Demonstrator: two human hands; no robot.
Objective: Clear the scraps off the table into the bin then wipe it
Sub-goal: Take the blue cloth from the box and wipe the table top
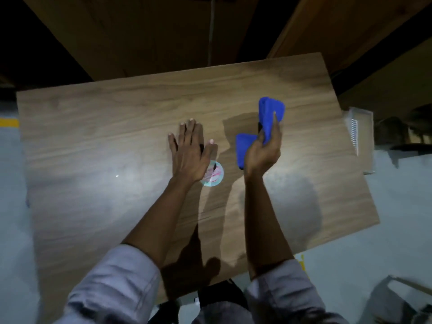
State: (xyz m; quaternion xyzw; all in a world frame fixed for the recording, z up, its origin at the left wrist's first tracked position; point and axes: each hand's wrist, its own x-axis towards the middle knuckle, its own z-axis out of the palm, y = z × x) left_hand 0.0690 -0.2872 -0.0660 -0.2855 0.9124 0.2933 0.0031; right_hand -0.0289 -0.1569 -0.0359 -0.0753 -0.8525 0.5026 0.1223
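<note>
I see a blue cloth (271,108), soft and folded, bunched in the middle where my right grip (261,155) holds it above the brown wood counter (93,136). One end points away from me, and the other end hangs down to the left. A small round scrap (216,177), pale blue with pink marks, lies flat near the middle of the counter, partly hidden under my left grip (189,157).

Dim workshop or storage space, not a home. Bare grey concrete floor (397,230) with a yellow painted floor stripe (9,122) at the left edge. Large unfinished pale pine boards (140,31) on the far side. Plain wood-grain laminate table (93,136) stands on the concrete. Lighting low, dark gaps between boards.
</note>
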